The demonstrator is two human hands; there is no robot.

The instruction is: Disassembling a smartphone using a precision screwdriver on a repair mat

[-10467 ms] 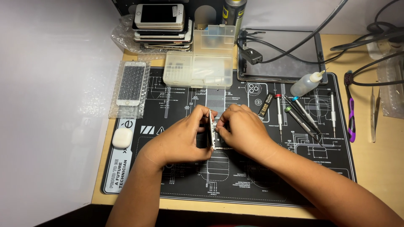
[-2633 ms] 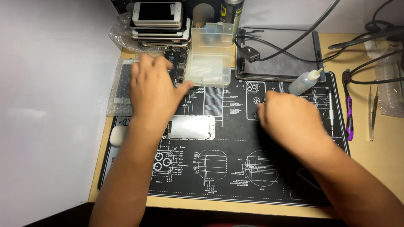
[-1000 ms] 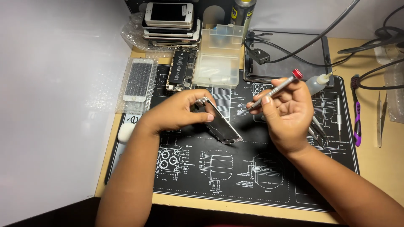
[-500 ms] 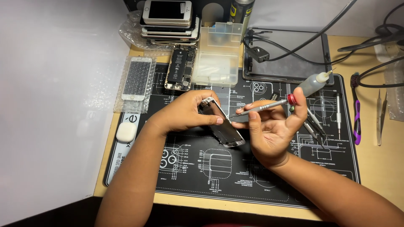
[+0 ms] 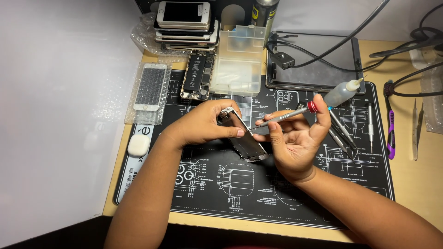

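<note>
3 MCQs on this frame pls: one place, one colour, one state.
1. Where does the opened phone with its battery showing lie?
A. Left of the clear plastic box
B. On the tablet
C. Beside the tweezers

2. What colour is the band near the screwdriver end?
A. Green
B. Red
C. Yellow

3. How is the phone frame kept?
A. Flat on the mat
B. Held tilted above the mat in the left hand
C. Leaning on the stack of phones

Key: 1 A, it lies right next to the box's left side. 2 B, a red ring shows by the right hand thumb. 3 B, the fingers grip its upper end.
</note>
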